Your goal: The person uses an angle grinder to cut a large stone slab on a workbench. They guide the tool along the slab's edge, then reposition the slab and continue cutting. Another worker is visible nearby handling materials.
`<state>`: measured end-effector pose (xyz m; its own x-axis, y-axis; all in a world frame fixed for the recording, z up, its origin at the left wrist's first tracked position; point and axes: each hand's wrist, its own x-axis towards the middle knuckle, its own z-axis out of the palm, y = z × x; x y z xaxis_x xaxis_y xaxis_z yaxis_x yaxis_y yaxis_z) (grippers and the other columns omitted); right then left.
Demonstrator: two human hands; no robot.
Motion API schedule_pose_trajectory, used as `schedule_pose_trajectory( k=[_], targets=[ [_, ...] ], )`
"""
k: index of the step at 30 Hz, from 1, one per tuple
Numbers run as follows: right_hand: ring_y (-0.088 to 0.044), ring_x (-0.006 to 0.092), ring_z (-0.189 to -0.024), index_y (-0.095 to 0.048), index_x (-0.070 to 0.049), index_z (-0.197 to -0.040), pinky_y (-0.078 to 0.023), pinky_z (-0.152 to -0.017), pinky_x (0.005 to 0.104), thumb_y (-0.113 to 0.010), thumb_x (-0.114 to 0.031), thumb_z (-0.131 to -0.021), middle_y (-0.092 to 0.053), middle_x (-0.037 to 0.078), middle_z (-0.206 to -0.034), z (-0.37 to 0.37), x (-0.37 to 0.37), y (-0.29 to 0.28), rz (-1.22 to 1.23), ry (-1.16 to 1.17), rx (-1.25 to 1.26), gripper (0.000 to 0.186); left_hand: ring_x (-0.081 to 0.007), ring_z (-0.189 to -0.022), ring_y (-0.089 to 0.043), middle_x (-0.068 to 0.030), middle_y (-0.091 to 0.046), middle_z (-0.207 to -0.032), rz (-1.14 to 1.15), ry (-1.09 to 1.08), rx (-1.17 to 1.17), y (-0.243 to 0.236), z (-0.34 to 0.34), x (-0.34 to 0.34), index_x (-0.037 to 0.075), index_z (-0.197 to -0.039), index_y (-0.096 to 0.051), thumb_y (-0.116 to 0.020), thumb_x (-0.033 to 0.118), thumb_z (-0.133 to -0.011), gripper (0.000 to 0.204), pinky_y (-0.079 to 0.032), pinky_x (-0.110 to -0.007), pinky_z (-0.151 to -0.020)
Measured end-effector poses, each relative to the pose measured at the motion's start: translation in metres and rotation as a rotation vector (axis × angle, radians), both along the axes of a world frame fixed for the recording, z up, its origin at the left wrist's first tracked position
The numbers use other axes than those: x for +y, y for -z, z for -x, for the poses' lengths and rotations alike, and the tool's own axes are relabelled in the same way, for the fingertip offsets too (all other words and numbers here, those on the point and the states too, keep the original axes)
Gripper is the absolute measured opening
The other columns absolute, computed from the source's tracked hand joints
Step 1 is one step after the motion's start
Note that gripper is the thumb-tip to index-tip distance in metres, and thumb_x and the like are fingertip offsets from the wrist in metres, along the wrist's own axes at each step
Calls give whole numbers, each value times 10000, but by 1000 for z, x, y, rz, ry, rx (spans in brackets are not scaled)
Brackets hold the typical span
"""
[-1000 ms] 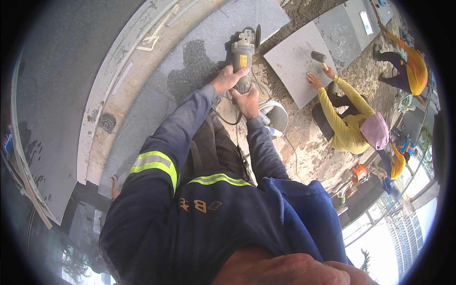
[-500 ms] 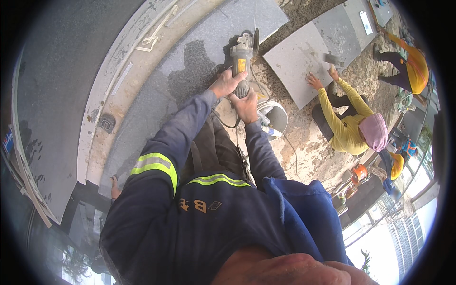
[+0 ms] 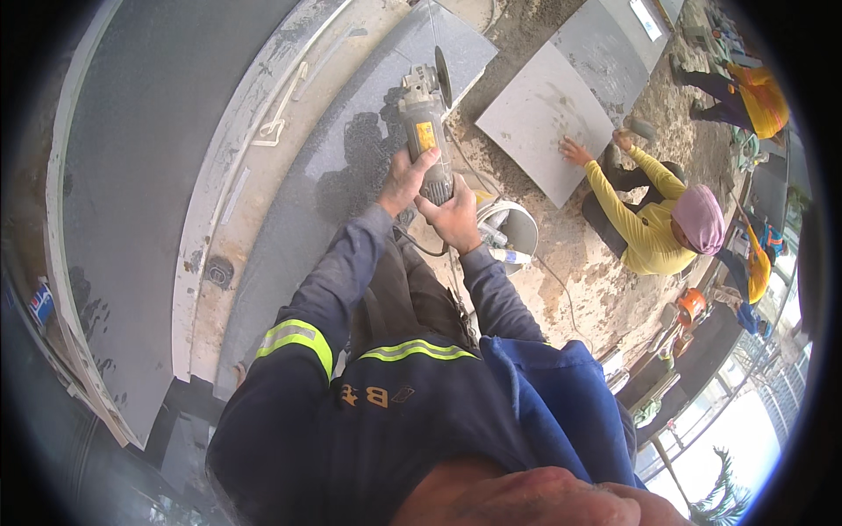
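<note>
A: Both hands busy! The left hand has its grip wrapped round the grinder, about the middle of its body.
B: And the right hand?
A: Grip clasped at the rear end of that same grinder!
B: Where's the tool, against the stone slab?
A: By the right edge, close to the far right corner, disc on its right side. Touching stone? Can't tell from here.
B: Over beyond that edge?
A: White bucket just beside the right hand, then a co-worker in yellow, one palm on a paler slab, a mallet just off its right corner.
</note>
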<state>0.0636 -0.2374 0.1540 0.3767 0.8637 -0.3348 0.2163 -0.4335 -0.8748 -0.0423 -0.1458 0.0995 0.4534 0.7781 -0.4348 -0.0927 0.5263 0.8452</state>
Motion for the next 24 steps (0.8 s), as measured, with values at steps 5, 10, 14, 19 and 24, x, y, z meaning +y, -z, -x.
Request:
schedule_pose_trajectory(
  k=[5, 10, 14, 19, 24],
  targets=[
    [-730, 333, -820, -584, 93, -1235, -586, -801, 433, -826, -261, -739, -724, 205, -913, -22, 81, -8, -13, -76, -146, 656, -140, -888, -659, -69, -719, -1045, -54, 0, 23, -5, -15, 91, -14, -1145, -706, -726, 410, -984, 454, -541, -326, -771],
    [-731, 447, -927, -518, 60, -1451, -583, -872, 503, -756, -267, -747, -729, 278, -991, -42, 163, 17, -142, -4, -432, 812, -169, -925, -689, -102, -717, -1101, -131, -62, -18, 2, -57, 175, -32, -1197, -684, -754, 366, -975, 461, -561, -338, -798],
    [-733, 442, -946, -435, -30, -1596, -585, -880, 508, -743, -280, -741, -733, 267, -992, -59, 205, 32, -104, 6, -354, 943, -185, -955, -698, -117, -699, -1149, -90, 39, -67, 18, -74, 223, -43, -1266, -642, -732, 321, -990, 466, -579, -351, -833],
    [-733, 415, -850, -481, -178, -1603, -594, -818, 481, -736, -293, -772, -727, 251, -922, -64, 231, 59, -128, 74, -338, 877, -185, -980, -690, -88, -677, -1130, -6, 91, -58, 49, -85, 261, -12, -1293, -602, -654, 311, -1024, 424, -575, -349, -855],
    [-723, 390, -803, -492, -256, -1601, -593, -787, 478, -735, -304, -786, -706, 220, -862, -69, 234, 79, -130, 105, -398, 852, -178, -984, -687, -72, -673, -1113, 28, 103, -7, 60, -94, 266, 3, -1262, -609, -634, 323, -1036, 392, -571, -350, -854]
  ],
)
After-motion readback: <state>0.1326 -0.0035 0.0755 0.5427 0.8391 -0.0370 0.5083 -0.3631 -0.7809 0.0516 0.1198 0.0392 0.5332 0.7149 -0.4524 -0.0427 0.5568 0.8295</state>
